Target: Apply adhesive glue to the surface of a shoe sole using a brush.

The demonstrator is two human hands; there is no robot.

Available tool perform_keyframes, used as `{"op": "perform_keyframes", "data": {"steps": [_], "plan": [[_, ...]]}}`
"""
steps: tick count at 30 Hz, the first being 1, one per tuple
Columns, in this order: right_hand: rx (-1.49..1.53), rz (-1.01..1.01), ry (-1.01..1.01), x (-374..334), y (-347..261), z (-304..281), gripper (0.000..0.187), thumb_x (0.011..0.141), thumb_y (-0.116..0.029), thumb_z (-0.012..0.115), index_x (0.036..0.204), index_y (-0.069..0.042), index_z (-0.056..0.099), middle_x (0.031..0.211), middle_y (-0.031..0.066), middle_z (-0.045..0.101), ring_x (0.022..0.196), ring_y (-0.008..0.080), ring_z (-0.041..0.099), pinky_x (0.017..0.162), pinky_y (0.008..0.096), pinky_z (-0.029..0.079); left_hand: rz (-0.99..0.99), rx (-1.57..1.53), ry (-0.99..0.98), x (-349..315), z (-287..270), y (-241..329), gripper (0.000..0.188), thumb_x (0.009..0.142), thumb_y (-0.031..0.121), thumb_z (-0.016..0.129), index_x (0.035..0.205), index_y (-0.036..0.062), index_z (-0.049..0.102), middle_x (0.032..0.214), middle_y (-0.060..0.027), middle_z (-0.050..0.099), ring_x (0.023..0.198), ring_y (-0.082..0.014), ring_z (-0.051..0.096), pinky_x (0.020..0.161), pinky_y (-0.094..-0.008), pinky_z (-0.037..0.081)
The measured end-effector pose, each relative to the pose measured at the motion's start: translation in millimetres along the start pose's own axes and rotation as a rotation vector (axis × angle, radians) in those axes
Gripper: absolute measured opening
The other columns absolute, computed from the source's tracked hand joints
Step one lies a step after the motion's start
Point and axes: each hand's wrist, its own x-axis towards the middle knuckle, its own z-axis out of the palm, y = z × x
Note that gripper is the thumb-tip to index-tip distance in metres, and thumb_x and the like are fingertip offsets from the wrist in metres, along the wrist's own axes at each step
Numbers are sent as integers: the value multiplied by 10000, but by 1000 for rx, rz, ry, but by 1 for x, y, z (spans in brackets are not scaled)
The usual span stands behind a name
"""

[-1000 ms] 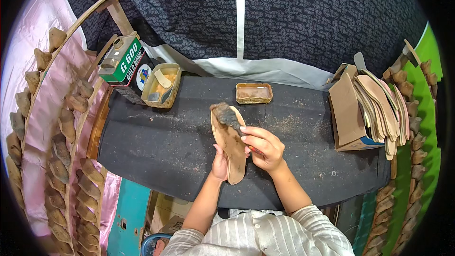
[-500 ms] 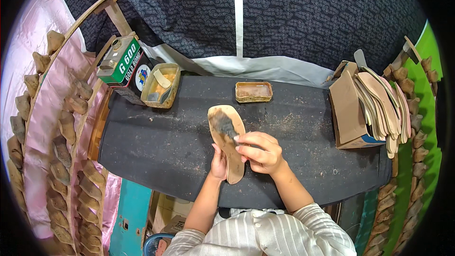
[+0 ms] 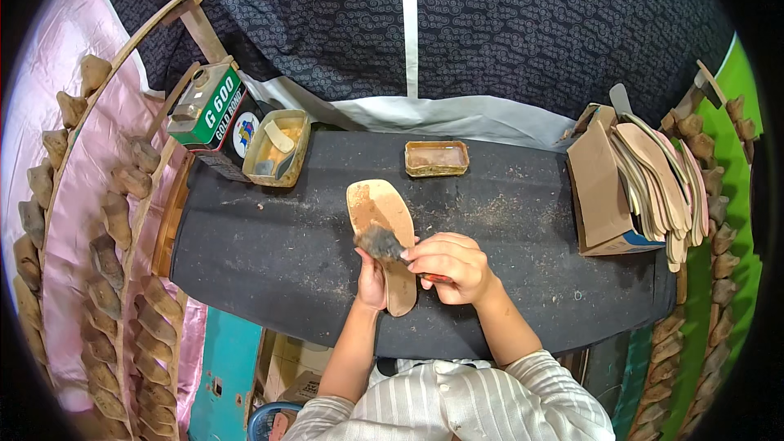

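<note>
Two hands work over one tan shoe insole [image 3: 384,233] lying on the dark worktop [image 3: 269,253]. Left hand [image 3: 371,282] grips the insole's edge from beneath, fingers curled around it, while the right hand [image 3: 449,265] has its fingers pinched on a brush [image 3: 382,242] whose dark bristles touch the insole. Beyond sits a shallow glue tray [image 3: 437,158].

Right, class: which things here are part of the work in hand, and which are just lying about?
In use: sole, brush, left hand, right hand.
Lying about: small tray, tub, green tin, stack of soles.
</note>
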Motion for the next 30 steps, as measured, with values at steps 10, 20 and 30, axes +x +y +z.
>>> {"op": "perform_keyframes", "data": {"steps": [10,20,30], "plan": [[-72,-90,-43,3,4,9,270,613,-50,706,878,-34,658,972,121,662,776,267,655,658,348,538,-1,202,249,-2,5,2,786,900,666,151,1336,59,396,1226,-118,539,1034,-235,580,843,-340,500],[-37,-140,-2,6,-1,14,286,564,-29,692,849,-40,669,927,108,669,684,246,643,590,315,504,48,444,481,0,7,1,815,885,691,168,1341,53,388,1251,-152,518,1030,-247,580,912,-365,472],[-35,-108,16,3,1,5,290,582,-18,695,870,-40,667,949,116,666,756,260,652,642,343,526,92,354,455,2,14,5,839,865,713,122,1343,71,371,1254,-150,510,1053,-253,565,917,-378,469]]}}
